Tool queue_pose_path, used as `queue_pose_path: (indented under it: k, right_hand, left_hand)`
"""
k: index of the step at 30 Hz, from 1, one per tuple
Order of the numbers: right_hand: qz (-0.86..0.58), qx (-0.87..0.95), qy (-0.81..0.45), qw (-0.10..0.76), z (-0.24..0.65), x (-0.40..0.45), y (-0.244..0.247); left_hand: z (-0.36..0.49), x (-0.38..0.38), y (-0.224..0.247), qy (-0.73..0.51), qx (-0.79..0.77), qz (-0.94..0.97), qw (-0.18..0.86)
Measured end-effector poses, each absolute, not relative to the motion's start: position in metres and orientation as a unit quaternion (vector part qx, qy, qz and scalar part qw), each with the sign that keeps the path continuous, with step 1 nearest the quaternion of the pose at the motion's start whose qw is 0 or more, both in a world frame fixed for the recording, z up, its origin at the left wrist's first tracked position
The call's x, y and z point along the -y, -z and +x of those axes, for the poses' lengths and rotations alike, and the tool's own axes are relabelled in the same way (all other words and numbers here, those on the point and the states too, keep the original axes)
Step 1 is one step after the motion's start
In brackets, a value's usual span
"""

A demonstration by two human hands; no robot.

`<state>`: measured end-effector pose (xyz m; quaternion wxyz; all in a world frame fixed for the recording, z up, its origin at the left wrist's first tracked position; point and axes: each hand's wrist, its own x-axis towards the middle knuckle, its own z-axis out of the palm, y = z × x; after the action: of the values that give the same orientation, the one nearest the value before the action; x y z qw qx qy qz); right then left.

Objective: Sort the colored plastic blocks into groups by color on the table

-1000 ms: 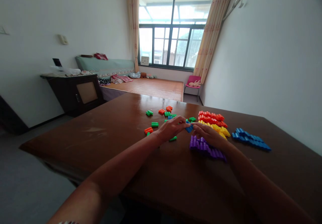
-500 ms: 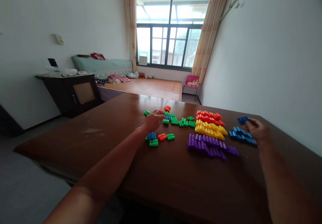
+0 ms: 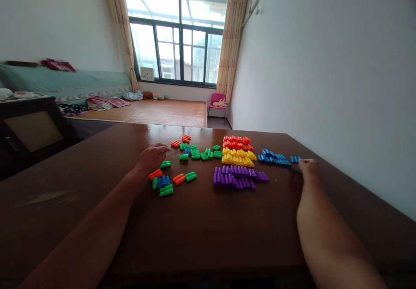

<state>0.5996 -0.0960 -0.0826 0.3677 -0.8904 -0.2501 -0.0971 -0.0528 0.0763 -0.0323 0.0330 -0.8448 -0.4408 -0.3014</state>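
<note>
My right hand [image 3: 308, 167] pinches a small blue piece [image 3: 296, 159] at the table's right side, just right of the blue pile [image 3: 274, 157]. My left hand [image 3: 154, 155] hovers over the left part of the table, near a green piece [image 3: 165, 164]; its fingers point right and look apart, with nothing seen in them. Scattered green pieces [image 3: 195, 154], orange pieces [image 3: 179, 179] and a few blue ones [image 3: 163, 181] lie beside it. Between the hands are rows of red [image 3: 237, 142], yellow [image 3: 238, 157] and purple pieces [image 3: 238, 177].
The brown table [image 3: 208, 228] fills the foreground. Behind it are a bed [image 3: 169, 110], a pink chair [image 3: 218, 100] and a window. A dark cabinet [image 3: 32, 128] stands at the left, and a white wall runs along the right.
The view has turned right. My right hand has lowered the blue piece toward the table beside the blue pile. My left hand has moved left, away from the scattered green pieces.
</note>
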Motion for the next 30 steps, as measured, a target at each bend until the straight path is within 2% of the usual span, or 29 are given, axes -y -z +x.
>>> queue_pose_path:
  k: [3, 9, 15, 24, 27, 30]
  right_hand:
    - [-0.905, 0.196, 0.082, 0.368, 0.602, 0.092, 0.082]
    - [-0.845, 0.298, 0.106, 0.432, 0.576, 0.065, 0.071]
    - [-0.868, 0.31, 0.101, 0.374, 0.539, 0.052, 0.068]
    - [-0.912, 0.265, 0.064, 0.305, 0.539, 0.064, 0.065]
    - [-0.911, 0.273, 0.1, 0.293, 0.54, 0.066, 0.064]
    - [-0.904, 0.274, 0.143, 0.295, 0.547, 0.064, 0.067]
  left_hand:
    - [-0.055, -0.076, 0.03, 0.305, 0.446, -0.841, 0.029]
    - [-0.052, -0.076, 0.034, 0.299, 0.447, -0.843, 0.02]
    - [-0.051, -0.076, 0.036, 0.281, 0.44, -0.853, 0.027]
    - [-0.056, -0.079, 0.035, 0.24, 0.455, -0.858, 0.018]
    - [-0.067, -0.071, 0.016, 0.18, 0.485, -0.856, -0.021]
    - [-0.084, -0.056, -0.01, 0.081, 0.499, -0.855, -0.117]
